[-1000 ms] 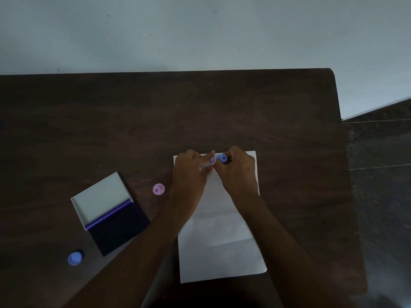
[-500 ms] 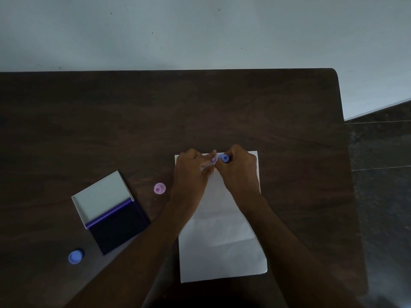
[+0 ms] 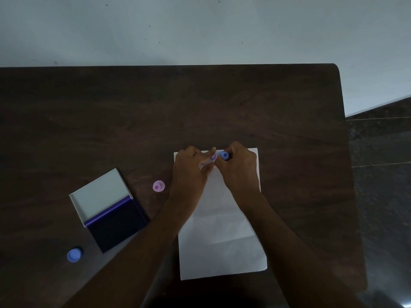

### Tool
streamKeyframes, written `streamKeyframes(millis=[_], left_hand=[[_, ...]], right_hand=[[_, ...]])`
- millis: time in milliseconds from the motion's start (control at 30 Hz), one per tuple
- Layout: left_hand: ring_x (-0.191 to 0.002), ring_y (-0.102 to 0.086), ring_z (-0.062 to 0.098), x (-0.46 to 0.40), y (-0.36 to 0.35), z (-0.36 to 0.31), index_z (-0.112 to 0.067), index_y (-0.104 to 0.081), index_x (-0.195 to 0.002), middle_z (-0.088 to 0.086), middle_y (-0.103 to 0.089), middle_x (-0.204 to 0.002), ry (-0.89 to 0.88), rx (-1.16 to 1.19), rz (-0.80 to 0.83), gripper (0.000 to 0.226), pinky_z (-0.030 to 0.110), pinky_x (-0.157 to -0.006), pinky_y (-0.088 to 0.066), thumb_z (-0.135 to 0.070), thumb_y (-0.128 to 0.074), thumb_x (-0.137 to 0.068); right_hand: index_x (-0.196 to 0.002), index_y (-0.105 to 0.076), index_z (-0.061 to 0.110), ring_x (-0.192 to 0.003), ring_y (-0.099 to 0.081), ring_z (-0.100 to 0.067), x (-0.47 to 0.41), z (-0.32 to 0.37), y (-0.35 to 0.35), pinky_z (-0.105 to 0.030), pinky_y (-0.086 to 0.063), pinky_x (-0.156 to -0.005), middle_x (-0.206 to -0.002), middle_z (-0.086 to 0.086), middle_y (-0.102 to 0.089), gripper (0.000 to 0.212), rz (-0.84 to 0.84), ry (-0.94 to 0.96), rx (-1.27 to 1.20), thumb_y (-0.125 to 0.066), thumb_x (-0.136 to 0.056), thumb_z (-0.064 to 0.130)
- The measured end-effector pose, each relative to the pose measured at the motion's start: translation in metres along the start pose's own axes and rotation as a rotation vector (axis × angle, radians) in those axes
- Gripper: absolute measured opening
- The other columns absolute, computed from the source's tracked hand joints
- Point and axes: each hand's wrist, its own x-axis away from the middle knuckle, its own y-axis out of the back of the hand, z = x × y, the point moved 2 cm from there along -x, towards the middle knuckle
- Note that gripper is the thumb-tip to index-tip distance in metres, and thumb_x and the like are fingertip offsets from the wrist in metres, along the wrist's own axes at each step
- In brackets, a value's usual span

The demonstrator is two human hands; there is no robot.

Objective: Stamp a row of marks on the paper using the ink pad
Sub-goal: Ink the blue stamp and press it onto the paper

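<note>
Little has changed over the last second: the right hand (image 3: pixel 239 167) keeps its fingers clamped on the blue stamp (image 3: pixel 223 155) at the paper's (image 3: pixel 222 241) far edge, beside one purple mark (image 3: pixel 213 157), the left hand (image 3: pixel 191 172) pinning the sheet with spread fingers, so the row has likely just begun.

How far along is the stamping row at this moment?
Done: the ink pad lies open and one purple mark shows near the paper's top edge. In hand: the right hand holds a blue stamp beside that mark; the left hand steadies the sheet. Left: the rest of the row.
</note>
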Motion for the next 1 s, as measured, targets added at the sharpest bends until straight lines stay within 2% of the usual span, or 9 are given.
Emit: streamKeyframes(millis=[267,433,533,600,633,733,867,1000], left_hand=[[-0.098,-0.059,0.017,0.006,-0.002,0.001,-0.01,-0.068,-0.11,0.007,-0.067,-0.108,-0.06,0.022,-0.08,0.035,0.017,-0.078,-0.037,-0.034,-0.067,-0.085],[-0.086,-0.062,0.019,0.011,0.0,-0.005,-0.007,-0.072,-0.098,0.009,-0.069,-0.095,-0.098,0.018,-0.122,0.025,0.02,-0.071,-0.04,-0.027,-0.07,-0.084],[-0.085,-0.064,0.023,0.012,0.002,-0.009,-0.008,-0.072,-0.101,0.011,-0.07,-0.093,-0.164,-0.072,-0.12,0.023,0.027,-0.073,-0.047,-0.025,-0.071,-0.084],[-0.089,-0.065,0.025,0.01,0.004,-0.012,-0.01,-0.071,-0.107,0.011,-0.069,-0.097,-0.151,-0.074,-0.105,0.028,0.031,-0.079,-0.049,-0.028,-0.07,-0.085],[-0.093,-0.064,0.024,0.008,0.005,-0.013,-0.01,-0.07,-0.108,0.01,-0.069,-0.101,-0.089,-0.048,-0.084,0.032,0.031,-0.083,-0.049,-0.031,-0.07,-0.084],[-0.094,-0.063,0.022,0.005,0.007,-0.013,-0.009,-0.069,-0.111,0.009,-0.068,-0.106,0.02,0.02,-0.039,0.037,0.027,-0.085,-0.047,-0.031,-0.073,-0.082],[-0.091,-0.058,0.011,0.009,0.01,-0.015,-0.026,-0.061,-0.127,0.002,-0.066,-0.116,-0.037,0.073,-0.023,0.046,0.016,-0.087,-0.04,-0.026,-0.073,-0.082],[-0.084,-0.051,0.003,0.016,0.012,-0.017,-0.025,-0.061,-0.126,0.0,-0.066,-0.118,-0.029,0.156,-0.019,0.045,0.01,-0.084,-0.037,-0.023,-0.073,-0.082]], right_hand=[[-0.074,-0.049,0.024,-0.052,-0.046,-0.005,-0.001,-0.002,-0.006,-0.008,-0.025,-0.05,-0.059,0.017,-0.042,0.025,-0.029,-0.011,-0.016,-0.072,-0.079,0.032],[-0.077,-0.048,0.022,-0.054,-0.044,-0.005,0.0,0.003,-0.003,-0.01,-0.026,-0.05,-0.063,0.011,-0.045,0.025,0.026,-0.017,-0.001,-0.069,-0.082,0.034],[-0.079,-0.049,0.02,-0.056,-0.044,-0.005,0.006,0.009,0.006,-0.011,-0.028,-0.053,-0.069,0.007,-0.052,0.022,0.074,-0.025,0.004,-0.065,-0.085,0.034],[-0.078,-0.051,0.02,-0.057,-0.046,-0.003,0.019,0.006,0.015,-0.009,-0.029,-0.054,-0.075,0.005,-0.058,0.018,-0.008,0.011,-0.063,-0.065,-0.085,0.029],[-0.078,-0.052,0.021,-0.057,-0.048,-0.002,0.027,0.003,0.019,-0.008,-0.03,-0.054,-0.075,0.007,-0.058,0.018,-0.076,0.014,-0.109,-0.067,-0.084,0.028],[-0.081,-0.059,0.022,-0.06,-0.056,-0.003,0.051,-0.009,0.025,-0.008,-0.037,-0.053,-0.076,0.011,-0.06,0.016,-0.202,-0.04,-0.231,-0.073,-0.079,0.027],[-0.085,-0.064,0.019,-0.064,-0.06,-0.002,0.063,-0.025,0.021,-0.005,-0.041,-0.049,-0.08,0.009,-0.066,0.015,-0.171,-0.09,-0.325,-0.073,-0.079,0.029],[-0.089,-0.066,0.017,-0.069,-0.063,-0.003,0.068,-0.03,0.02,-0.004,-0.045,-0.057,-0.081,0.009,-0.067,0.014,-0.178,0.001,-0.347,-0.073,-0.079,0.026]])
